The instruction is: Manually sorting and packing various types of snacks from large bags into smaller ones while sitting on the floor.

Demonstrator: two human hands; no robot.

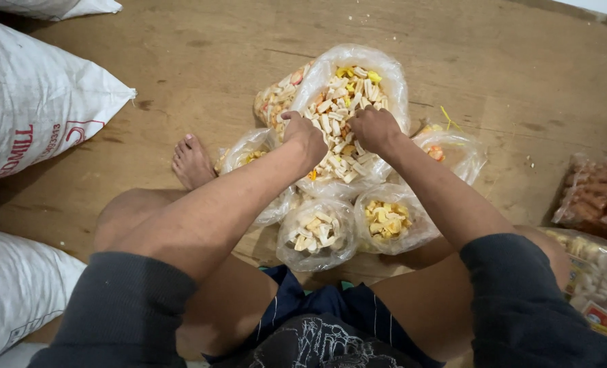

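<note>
The wooden floor [181, 61] had open room beyond the big bag [348, 116] of crackers, while white sacks [31, 102] lay well left of it and small filled bags [317, 235] crowded just before it. Both hands, left hand [305, 136] and right hand [374, 128], were closed into fists on the big bag's open rim, probably to keep its mouth wide. A bare foot [191, 162] rested left of it.

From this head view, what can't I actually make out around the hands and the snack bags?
- Fingertips of the left hand and right hand: buried in the large clear plastic bag of white and yellow snack pieces, so any grip is unclear.
- Bag of brown snacks: blurred and cut off by the right edge.
- White woven sack: cut off by the left edge.
- Small clear bag: partly hidden behind the right forearm.
</note>
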